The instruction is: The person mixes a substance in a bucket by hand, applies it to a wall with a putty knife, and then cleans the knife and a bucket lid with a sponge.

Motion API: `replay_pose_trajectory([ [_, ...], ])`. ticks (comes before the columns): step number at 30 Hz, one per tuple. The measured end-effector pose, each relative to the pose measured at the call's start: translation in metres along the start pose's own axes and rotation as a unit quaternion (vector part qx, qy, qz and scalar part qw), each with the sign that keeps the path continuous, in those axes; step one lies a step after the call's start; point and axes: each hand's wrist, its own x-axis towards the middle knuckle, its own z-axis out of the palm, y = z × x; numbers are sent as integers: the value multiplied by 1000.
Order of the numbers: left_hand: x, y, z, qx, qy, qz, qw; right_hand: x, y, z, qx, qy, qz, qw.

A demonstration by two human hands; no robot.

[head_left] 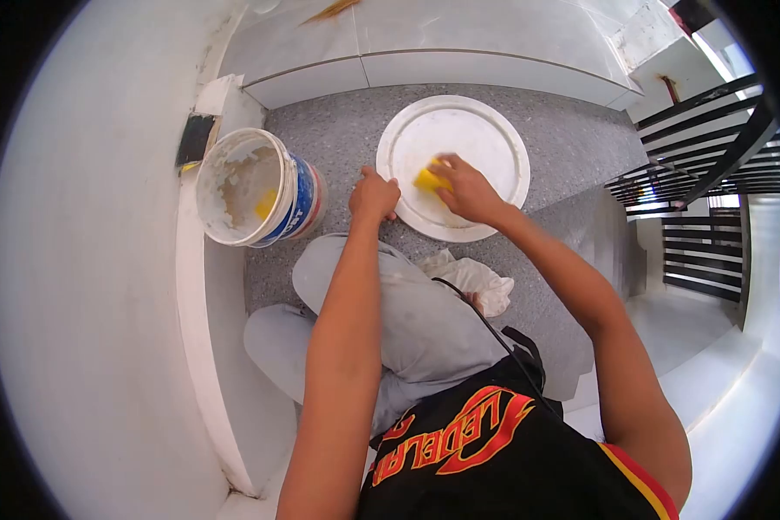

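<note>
A round white lid-like disc (472, 139) with a raised rim lies on the grey speckled floor in front of my legs. My right hand (465, 188) holds a yellow sponge (429, 178) against the disc's surface, left of its middle. At the disc's left edge is my left hand (374, 196), its fingers curled; whether they grip the rim is hard to tell. To the left stands a white and blue bucket (296, 198), with something yellow (266, 204) inside it.
A crumpled white cloth (472, 279) lies on the floor beside my knee. A low tiled step (494, 71) runs behind the disc. Black metal railings (702, 156) stand at the right, near descending stairs. A white wall (95, 260) rises at the left.
</note>
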Motion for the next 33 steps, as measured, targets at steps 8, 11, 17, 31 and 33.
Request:
replay_pose_trajectory([
  [8, 7, -5, 8, -4, 13, -10, 1000, -9, 6, 19, -40, -210, -187, 959],
  [11, 6, -1, 8, -15, 16, -26, 999, -28, 11, -2, -44, -270, -186, 944],
  [17, 8, -8, 8, -14, 24, 9, 1000, -30, 26, -52, -118, -390, -216, 887],
  [31, 3, -2, 1, -43, -3, -16, 999, -26, 44, -70, -72, -366, -146, 916],
  [33, 5, -3, 5, -21, 13, -19, 1000, -19, 54, -81, -110, -235, -157, 953],
])
